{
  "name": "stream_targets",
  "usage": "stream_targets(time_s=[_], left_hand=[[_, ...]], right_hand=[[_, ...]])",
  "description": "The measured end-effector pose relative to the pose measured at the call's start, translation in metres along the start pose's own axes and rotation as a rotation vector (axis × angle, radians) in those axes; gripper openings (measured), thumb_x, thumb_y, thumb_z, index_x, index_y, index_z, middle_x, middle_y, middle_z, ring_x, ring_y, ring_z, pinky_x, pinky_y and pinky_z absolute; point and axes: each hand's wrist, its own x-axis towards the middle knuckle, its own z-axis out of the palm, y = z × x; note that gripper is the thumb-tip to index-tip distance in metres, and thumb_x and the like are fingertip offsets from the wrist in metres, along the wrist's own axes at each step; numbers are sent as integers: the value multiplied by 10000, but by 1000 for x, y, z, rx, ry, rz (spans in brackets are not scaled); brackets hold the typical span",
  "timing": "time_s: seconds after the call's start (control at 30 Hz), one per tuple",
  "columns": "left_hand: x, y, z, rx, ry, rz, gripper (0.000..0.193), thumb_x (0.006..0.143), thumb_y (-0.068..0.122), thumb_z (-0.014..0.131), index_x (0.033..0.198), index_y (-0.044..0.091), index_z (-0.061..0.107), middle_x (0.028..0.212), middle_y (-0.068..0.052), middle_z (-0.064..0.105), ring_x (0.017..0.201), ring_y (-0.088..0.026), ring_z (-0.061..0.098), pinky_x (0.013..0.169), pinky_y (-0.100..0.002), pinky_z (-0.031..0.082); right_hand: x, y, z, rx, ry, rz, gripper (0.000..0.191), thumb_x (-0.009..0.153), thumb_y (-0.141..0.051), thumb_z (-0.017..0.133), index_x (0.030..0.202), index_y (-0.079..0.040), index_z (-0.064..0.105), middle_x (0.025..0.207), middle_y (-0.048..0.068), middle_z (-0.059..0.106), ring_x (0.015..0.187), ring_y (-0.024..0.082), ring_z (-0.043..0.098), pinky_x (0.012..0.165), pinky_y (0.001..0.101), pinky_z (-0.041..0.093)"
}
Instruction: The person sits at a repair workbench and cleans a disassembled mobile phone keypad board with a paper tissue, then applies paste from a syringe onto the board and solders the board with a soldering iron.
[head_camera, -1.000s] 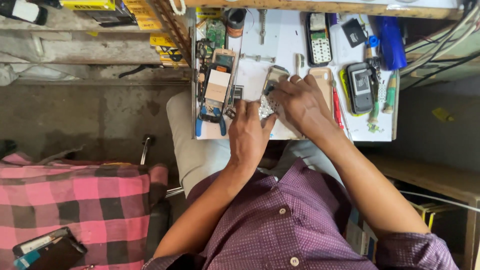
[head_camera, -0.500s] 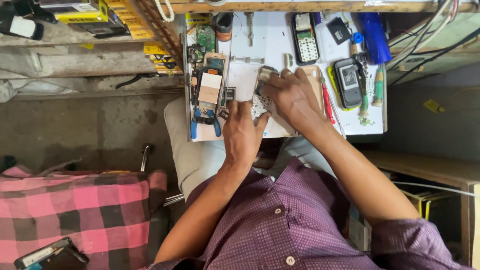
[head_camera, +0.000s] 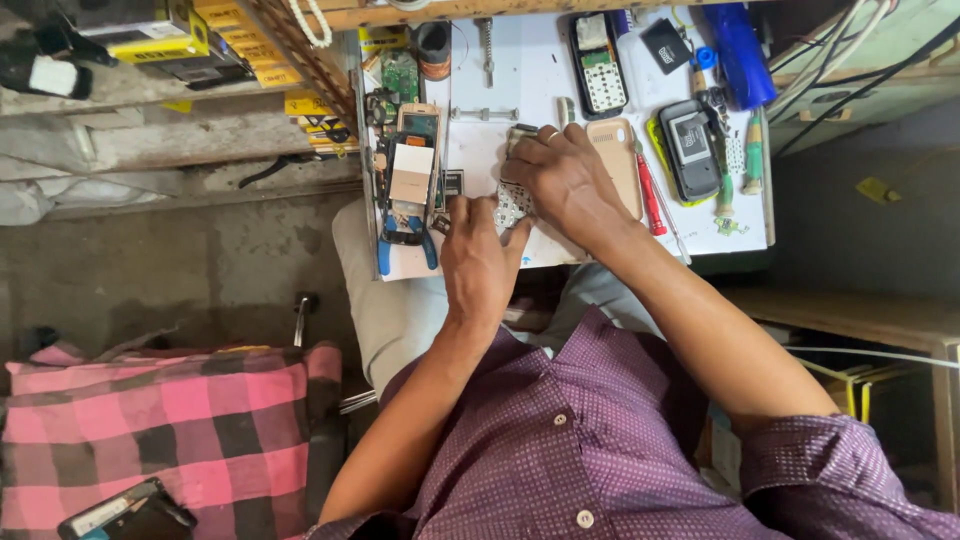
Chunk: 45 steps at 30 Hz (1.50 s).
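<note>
White laminate covers the desk (head_camera: 530, 90), which fills the upper middle of the head view and carries dismantled handsets and tools. Below it, the person's purple dotted shirt (head_camera: 600, 450) takes up the lower frame, with a pink-and-black checked cloth (head_camera: 150, 420) lying at lower left.

Next in size, both forearms reach up from the shirt and converge at the desk's near edge. The right hand (head_camera: 570, 180) lies palm-down, fingers curled over the top end of a small keypad board (head_camera: 512, 205). The left hand (head_camera: 480, 255) comes from directly below, fingers bent and pressed onto the board's lower end. Both hands are therefore together, closed on the one part; how firmly each grips cannot be told, since the fingers hide most of it.

The keypad board sits between the two hands, just above the left and down-left of the right. Its long axis appears to run away from the person, though little of it shows. The left hand is the nearer, lying in line with that axis.

Smaller items: a beige phone shell (head_camera: 615, 165) just beside the right hand, a red screwdriver (head_camera: 648, 195) right of it, blue-handled pliers (head_camera: 405, 240) left of the left hand.
</note>
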Motion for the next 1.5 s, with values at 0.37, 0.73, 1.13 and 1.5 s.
stream_targets(time_s=[0.37,0.73,1.13,1.5], left_hand=[[-1,-3,2,0,5,12,423,820,246,855,1070,-24,647,1080,-198,610,921,-407,675,752,-463,563],[0,-2,1,-7,9,4,450,810,256,874,1082,-28,655,1048,-198,624,904,-396,679,748,-458,562],[15,-17,-44,36,126,-91,346,941,280,790,1183,60,678,1012,-117,676,849,-292,690,763,-442,545],[51,-35,-68,269,171,-108,420,805,364,870,1057,50,749,943,-109,654,851,-342,674,765,-480,504]], right_hand=[[-1,7,5,-53,-33,-19,249,770,-127,684,1005,-168,756,1064,5,687,1030,225,626,868,382,457],[-10,14,-23,-6,-38,67,209,766,-55,718,951,-140,767,1004,31,712,975,256,684,867,412,515],[-67,-22,-43,729,95,584,126,909,-57,761,1032,-54,785,986,85,752,883,195,722,768,313,567],[-67,-40,-24,466,106,428,141,863,-45,756,998,-84,772,976,33,749,867,235,710,802,374,479]])
